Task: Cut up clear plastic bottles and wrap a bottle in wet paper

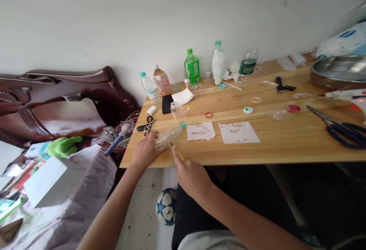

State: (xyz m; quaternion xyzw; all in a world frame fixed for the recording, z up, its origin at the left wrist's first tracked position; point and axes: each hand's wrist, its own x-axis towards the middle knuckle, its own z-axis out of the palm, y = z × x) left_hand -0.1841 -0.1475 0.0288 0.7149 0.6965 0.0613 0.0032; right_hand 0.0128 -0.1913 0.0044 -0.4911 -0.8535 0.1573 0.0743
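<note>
I report from the head view. The left hand [145, 149] has its fingers bent and parted to the width of a clear plastic bottle [170, 133], gripping it at the base end. The bottle lies on its side on the wooden surface [214, 154], its teal cap [183, 124] pointing away to the right of those fingers. The right hand [193, 175] has its fingers closed around a slim yellow tool [180, 155], index finger extended along it. The dark tip is at the bottle's near side; I cannot determine whether it makes contact, nor whether the tool is a pencil or a cutter.

Just beyond the left fingers I record small scissors [146, 129]; farther beyond lies a black phone [167, 105], partly under white paper [183, 96]. Ahead and to the right of the right fingers are two ragged-edged paper sheets, the nearer [201, 132] and the farther [239, 132], with a red ring [209, 117] beyond the nearer one. Large dark-handled scissors [329, 121] lie well to the right of both hands. Below the fingers, on the floor, I note a football [166, 206].
</note>
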